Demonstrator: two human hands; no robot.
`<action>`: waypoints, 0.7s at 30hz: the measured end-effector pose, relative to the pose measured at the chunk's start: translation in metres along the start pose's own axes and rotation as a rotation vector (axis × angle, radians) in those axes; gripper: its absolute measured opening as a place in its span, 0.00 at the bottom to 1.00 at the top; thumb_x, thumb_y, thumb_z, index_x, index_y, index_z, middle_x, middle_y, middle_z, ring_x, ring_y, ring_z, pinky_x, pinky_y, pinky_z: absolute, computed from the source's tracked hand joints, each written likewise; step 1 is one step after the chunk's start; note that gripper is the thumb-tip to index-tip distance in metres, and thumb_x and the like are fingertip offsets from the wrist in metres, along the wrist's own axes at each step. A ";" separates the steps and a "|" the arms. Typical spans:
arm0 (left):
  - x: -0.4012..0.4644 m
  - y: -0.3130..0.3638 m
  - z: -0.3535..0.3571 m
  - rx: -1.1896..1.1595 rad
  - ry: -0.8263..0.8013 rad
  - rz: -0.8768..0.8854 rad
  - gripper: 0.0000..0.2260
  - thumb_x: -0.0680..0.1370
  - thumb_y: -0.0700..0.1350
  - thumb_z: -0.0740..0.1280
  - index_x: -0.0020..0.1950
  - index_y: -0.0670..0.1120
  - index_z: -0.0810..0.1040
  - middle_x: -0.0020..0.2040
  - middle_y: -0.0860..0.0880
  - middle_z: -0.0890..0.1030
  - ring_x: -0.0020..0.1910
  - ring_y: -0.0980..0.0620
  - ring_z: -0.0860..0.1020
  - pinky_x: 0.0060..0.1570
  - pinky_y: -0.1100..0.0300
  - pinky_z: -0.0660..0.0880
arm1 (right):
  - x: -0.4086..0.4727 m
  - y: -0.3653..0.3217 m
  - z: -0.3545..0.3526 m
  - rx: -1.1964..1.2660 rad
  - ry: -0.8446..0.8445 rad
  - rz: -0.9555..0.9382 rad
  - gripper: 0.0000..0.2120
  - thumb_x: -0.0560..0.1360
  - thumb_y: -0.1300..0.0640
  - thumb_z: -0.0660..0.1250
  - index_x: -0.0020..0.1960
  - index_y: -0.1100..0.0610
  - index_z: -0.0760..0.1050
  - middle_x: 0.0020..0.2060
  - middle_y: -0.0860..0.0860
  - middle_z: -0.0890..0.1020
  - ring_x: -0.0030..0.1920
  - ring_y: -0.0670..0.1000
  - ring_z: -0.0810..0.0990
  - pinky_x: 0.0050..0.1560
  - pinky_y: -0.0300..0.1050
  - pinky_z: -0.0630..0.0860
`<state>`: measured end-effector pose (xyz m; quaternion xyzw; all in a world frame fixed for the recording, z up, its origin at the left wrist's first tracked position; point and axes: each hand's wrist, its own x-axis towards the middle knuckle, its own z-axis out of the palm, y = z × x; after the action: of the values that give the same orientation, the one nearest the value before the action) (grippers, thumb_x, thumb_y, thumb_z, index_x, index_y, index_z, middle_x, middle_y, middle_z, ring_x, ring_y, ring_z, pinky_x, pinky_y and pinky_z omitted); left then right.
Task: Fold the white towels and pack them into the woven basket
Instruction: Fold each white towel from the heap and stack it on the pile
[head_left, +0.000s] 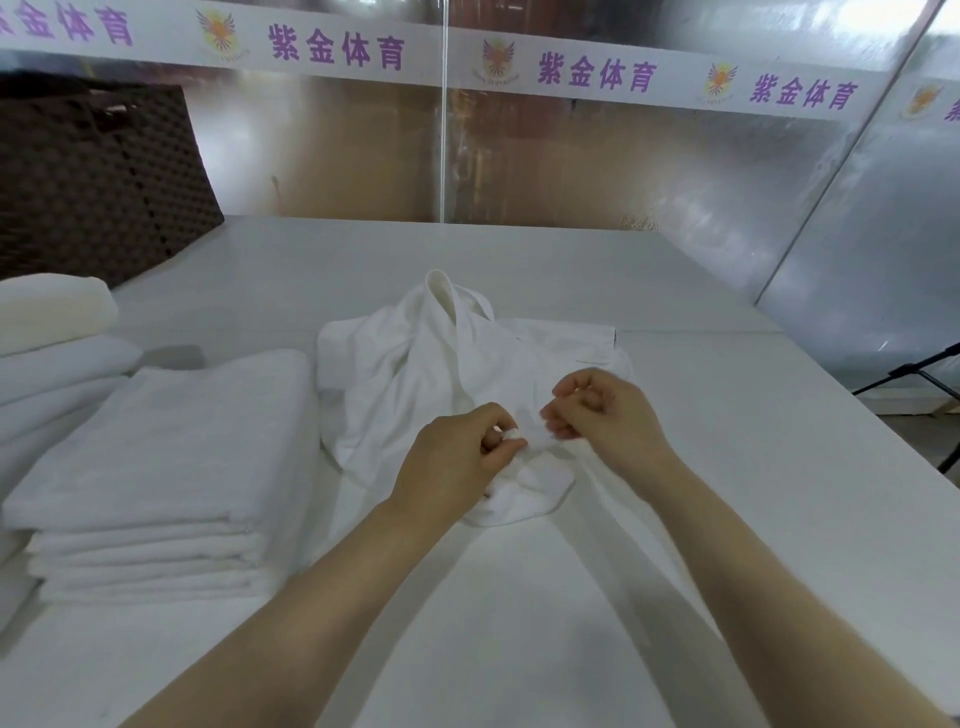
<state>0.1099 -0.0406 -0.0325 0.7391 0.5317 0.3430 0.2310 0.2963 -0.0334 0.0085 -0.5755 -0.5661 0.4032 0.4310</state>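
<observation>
Both hands met over the near edge of a crumpled towel (415, 364) on the table (727, 467); left hand (457, 457) had thumb and curled fingers pinched on a small bunch of cloth; right hand (597, 415), just beside it, pinched the same edge with fingers curled — the two grips nearly touching, a short strip of hem between them.

The towel lay unfolded and rumpled, mostly beyond the grips, one fold standing up at its far side; a little cloth bunched below the left grip, toward the person. A stack (156, 467) of folded towels sat left of the grips, apart from the loose towel; more rolled or folded towels (47, 332) lay further left. The basket (93, 176) stood far left and beyond, well apart from the hands; its inside was not visible.

Judged step: finding the hem and corners before spreading — folding not yet begun on this piece.

To do it well, probably: slide the hands apart along the hem without letting go, until each reaches a corner; lift and shake so the far bulk falls flat; lay it square on the table away from the stack; only then fold, edges matched. Risk — a pinch through two layers would drag a twisted fold; check for single thickness.
</observation>
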 end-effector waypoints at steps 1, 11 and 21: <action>-0.002 -0.002 0.000 -0.030 0.001 -0.025 0.03 0.78 0.51 0.68 0.47 0.53 0.78 0.34 0.56 0.81 0.35 0.59 0.79 0.37 0.66 0.74 | 0.014 -0.005 -0.005 -0.042 0.004 -0.007 0.05 0.76 0.67 0.64 0.50 0.61 0.77 0.39 0.53 0.86 0.40 0.52 0.85 0.44 0.42 0.81; -0.014 -0.017 0.007 -0.235 0.014 -0.068 0.02 0.78 0.47 0.69 0.47 0.54 0.78 0.38 0.60 0.81 0.38 0.60 0.79 0.42 0.63 0.75 | 0.165 -0.054 0.046 -0.575 -0.191 -0.194 0.15 0.76 0.52 0.69 0.61 0.52 0.73 0.55 0.49 0.78 0.54 0.52 0.78 0.52 0.43 0.73; -0.016 -0.018 0.004 -0.314 -0.044 -0.064 0.02 0.77 0.50 0.69 0.47 0.54 0.78 0.40 0.57 0.82 0.38 0.56 0.79 0.43 0.59 0.77 | 0.211 -0.076 0.117 -0.816 -0.303 -0.375 0.17 0.78 0.64 0.59 0.62 0.53 0.79 0.65 0.52 0.77 0.65 0.53 0.74 0.59 0.39 0.68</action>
<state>0.0989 -0.0497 -0.0517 0.6838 0.4895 0.3983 0.3661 0.1688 0.1810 0.0500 -0.5206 -0.8288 0.1426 0.1477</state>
